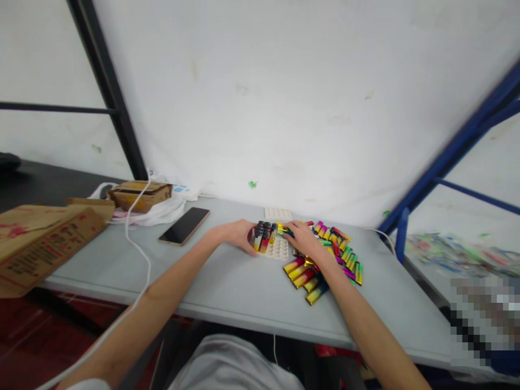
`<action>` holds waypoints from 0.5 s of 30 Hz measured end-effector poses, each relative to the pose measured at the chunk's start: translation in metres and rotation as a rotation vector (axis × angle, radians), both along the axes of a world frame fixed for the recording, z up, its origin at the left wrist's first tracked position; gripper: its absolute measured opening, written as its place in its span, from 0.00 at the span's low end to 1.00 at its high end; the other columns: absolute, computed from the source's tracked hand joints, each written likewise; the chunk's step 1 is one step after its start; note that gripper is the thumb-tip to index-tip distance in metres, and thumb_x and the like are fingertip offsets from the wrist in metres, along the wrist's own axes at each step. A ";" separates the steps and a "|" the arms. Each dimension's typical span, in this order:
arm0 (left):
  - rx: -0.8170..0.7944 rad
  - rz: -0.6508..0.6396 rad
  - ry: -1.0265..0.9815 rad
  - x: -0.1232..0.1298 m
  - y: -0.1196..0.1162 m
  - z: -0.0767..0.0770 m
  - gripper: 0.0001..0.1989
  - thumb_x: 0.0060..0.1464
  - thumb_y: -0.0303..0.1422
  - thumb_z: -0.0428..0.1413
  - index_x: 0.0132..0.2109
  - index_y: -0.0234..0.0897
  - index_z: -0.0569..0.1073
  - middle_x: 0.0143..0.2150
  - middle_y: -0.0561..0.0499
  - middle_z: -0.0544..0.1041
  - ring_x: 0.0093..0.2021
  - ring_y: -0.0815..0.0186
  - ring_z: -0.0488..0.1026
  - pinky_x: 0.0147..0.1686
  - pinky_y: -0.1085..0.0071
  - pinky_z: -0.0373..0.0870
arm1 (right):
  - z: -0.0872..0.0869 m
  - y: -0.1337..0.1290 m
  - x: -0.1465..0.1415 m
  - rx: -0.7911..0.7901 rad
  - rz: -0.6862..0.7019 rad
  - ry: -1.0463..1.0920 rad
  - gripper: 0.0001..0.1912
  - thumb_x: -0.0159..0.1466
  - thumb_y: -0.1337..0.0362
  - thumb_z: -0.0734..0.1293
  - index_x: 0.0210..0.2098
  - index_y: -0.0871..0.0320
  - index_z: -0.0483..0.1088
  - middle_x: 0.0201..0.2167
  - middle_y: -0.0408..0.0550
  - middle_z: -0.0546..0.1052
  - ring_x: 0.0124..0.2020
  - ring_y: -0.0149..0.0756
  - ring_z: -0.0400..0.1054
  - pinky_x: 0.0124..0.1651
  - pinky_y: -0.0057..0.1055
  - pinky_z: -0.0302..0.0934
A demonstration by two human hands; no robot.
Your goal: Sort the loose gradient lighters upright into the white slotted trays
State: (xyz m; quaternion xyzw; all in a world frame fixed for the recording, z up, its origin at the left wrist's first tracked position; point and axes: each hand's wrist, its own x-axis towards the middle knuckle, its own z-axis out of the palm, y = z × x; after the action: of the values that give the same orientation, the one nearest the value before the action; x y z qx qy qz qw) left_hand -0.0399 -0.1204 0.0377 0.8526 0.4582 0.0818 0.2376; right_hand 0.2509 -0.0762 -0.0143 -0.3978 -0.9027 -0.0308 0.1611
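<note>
Upright lighters (264, 236) with black tops and coloured bodies stand in rows on the left part of a white tray with round holes (278, 249). My left hand (242, 236) curves round the left side of these rows, thumb and fingers apart, touching the outer ones. Over the near-left edge of a pile of shiny coloured lighters (348, 257), my right hand (299, 236) has its fingers round a yellow-green lighter (286, 229) just right of the rows. More lighters (303, 276) lie side by side under and beside my right wrist.
A second white tray (278, 213) lies by the wall. To the left are a phone (184, 225), a small cardboard box (142, 196) on white plastic, a larger carton (52, 238) and a white cable (138, 246). A blue frame (447, 146) stands at the right.
</note>
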 end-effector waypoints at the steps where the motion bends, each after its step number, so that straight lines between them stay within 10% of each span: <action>1: 0.003 -0.001 -0.002 0.000 0.000 0.000 0.34 0.37 0.53 0.69 0.48 0.38 0.75 0.34 0.54 0.76 0.33 0.65 0.72 0.31 0.73 0.65 | 0.002 0.000 0.001 0.005 -0.012 -0.008 0.20 0.74 0.58 0.62 0.61 0.60 0.71 0.58 0.59 0.75 0.60 0.46 0.67 0.65 0.44 0.56; 15: 0.102 -0.007 -0.004 0.008 0.002 -0.006 0.32 0.40 0.55 0.67 0.45 0.36 0.77 0.35 0.51 0.78 0.33 0.62 0.72 0.31 0.70 0.65 | 0.011 -0.004 0.001 -0.068 -0.141 -0.005 0.16 0.76 0.63 0.58 0.54 0.61 0.75 0.50 0.56 0.79 0.53 0.42 0.70 0.61 0.36 0.58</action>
State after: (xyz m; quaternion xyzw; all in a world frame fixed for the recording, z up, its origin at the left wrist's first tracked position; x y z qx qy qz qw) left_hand -0.0315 -0.1188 0.0312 0.8651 0.4499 0.1058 0.1949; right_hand 0.2519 -0.0800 -0.0028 -0.4656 -0.8733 -0.0124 0.1427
